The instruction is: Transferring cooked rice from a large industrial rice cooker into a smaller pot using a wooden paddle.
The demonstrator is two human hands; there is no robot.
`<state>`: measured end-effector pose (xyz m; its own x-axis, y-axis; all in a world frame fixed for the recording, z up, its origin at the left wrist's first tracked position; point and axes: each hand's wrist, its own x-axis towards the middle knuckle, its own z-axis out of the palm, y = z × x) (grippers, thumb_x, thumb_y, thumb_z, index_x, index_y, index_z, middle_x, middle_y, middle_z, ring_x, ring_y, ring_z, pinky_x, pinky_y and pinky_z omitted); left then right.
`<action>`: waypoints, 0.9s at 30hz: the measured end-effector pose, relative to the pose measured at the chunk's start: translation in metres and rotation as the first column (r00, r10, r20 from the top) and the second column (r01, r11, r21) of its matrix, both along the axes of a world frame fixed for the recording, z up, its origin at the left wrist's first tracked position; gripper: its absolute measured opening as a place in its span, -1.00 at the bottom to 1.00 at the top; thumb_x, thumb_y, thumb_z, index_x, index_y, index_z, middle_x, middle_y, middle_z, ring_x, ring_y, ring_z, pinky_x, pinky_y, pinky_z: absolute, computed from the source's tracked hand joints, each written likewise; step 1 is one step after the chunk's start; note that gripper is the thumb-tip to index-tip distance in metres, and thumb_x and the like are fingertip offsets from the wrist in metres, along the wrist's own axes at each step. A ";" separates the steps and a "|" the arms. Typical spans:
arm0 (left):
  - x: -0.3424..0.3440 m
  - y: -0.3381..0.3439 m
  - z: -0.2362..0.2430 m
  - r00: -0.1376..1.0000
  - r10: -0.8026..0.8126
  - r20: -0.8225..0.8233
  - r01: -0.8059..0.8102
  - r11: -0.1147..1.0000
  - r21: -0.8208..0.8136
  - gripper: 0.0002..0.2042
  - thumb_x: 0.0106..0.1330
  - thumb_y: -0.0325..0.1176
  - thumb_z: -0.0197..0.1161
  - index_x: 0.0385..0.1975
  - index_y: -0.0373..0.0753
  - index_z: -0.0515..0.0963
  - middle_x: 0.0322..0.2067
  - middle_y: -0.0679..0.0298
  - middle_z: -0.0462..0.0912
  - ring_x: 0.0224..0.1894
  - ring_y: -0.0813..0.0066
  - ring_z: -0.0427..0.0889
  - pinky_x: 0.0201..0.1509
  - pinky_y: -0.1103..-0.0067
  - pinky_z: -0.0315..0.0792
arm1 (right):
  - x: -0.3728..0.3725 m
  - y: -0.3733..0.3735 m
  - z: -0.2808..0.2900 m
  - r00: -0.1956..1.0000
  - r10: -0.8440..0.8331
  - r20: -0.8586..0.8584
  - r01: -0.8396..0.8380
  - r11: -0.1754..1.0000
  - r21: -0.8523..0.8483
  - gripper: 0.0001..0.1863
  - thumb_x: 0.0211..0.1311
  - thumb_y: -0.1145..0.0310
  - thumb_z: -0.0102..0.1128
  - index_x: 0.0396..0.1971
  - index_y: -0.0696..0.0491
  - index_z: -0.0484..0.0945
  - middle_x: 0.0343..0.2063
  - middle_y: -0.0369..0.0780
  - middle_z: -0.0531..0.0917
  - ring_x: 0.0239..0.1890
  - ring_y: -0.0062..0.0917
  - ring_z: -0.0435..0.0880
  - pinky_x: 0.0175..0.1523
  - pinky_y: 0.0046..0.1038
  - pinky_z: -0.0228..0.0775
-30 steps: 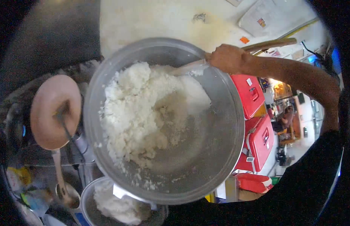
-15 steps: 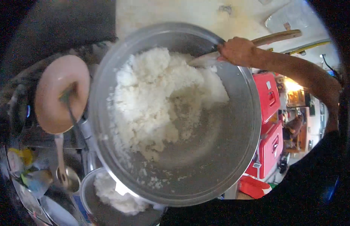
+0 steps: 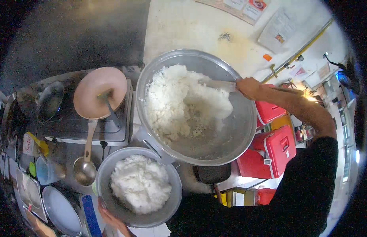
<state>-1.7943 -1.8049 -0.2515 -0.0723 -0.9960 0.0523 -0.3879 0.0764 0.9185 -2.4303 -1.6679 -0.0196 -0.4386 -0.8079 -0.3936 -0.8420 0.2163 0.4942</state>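
- the right hand (image 3: pixel 247 87) is closed around the handle of a flat scoop (image 3: pixel 217 84). the scoop pushes into the rice (image 3: pixel 179 103) in the big metal bowl (image 3: pixel 246 130).
- the big bowl looks tipped, with its low edge over the small metal bowl (image 3: pixel 173 185). most of the rice sits on the left side of the big bowl.
- the small bowl is near the body and has its own heap of white rice (image 3: pixel 139 182).
- the left hand (image 3: pixel 110 218) shows only a little, under the near edge of the small bowl. it seems to hold that edge, but i cannot tell how tight.
- a hard push with the scoop could send a big lump down fast. rice might then fall past the small bowl onto the counter.
- the small bowl looks nearly full, so more rice could spill over its edge.
- the ladle (image 3: pixel 85 168) and the pink pan (image 3: pixel 99 91) on the stove (image 3: pixel 124 130) are just beside the bowls. a bump could knock them.
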 end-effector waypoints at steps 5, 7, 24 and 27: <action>0.000 -0.005 -0.003 0.999 -0.032 -0.044 0.031 0.999 -0.018 -0.42 0.36 0.02 -0.29 0.09 -0.42 0.27 0.07 -0.02 0.33 0.09 0.15 0.32 0.20 0.34 0.13 | 0.032 0.030 0.038 0.971 0.054 -0.232 -0.055 0.998 0.005 -0.78 0.05 0.35 0.03 -0.34 0.15 0.49 -0.52 -0.10 0.58 -0.38 -0.32 0.63 -0.28 -0.30 0.46; -0.002 -0.005 -0.004 0.988 -0.048 -0.149 0.051 0.999 0.017 -0.42 0.37 0.01 -0.30 0.09 -0.43 0.26 0.07 -0.01 0.33 0.08 0.18 0.33 0.19 0.34 0.15 | 0.034 0.029 0.052 0.960 0.108 -0.257 -0.124 0.991 -0.048 -0.75 0.05 0.35 0.03 -0.30 0.15 0.48 -0.54 -0.11 0.59 -0.41 -0.32 0.62 -0.32 -0.29 0.45; -0.002 -0.004 -0.019 0.913 0.147 -0.380 -0.034 0.957 0.289 -0.35 0.24 0.14 -0.19 0.18 -0.26 0.16 0.17 0.04 0.20 0.15 0.13 0.28 0.19 0.28 0.19 | -0.043 -0.094 -0.047 0.969 0.147 -0.198 -0.109 0.975 0.192 -0.80 -0.04 0.24 0.11 -0.60 0.03 0.62 -0.56 -0.18 0.62 -0.41 -0.35 0.63 -0.32 -0.30 0.46; 0.002 -0.009 -0.020 0.969 0.150 -0.195 -0.086 0.949 0.303 -0.35 0.24 0.13 -0.18 0.19 -0.25 0.16 0.18 0.05 0.20 0.15 0.14 0.28 0.19 0.28 0.18 | -0.056 -0.109 -0.040 0.975 0.119 -0.189 -0.068 0.965 0.253 -0.65 0.04 0.10 0.07 -0.61 0.09 0.60 -0.57 -0.12 0.61 -0.40 -0.27 0.63 -0.28 -0.23 0.48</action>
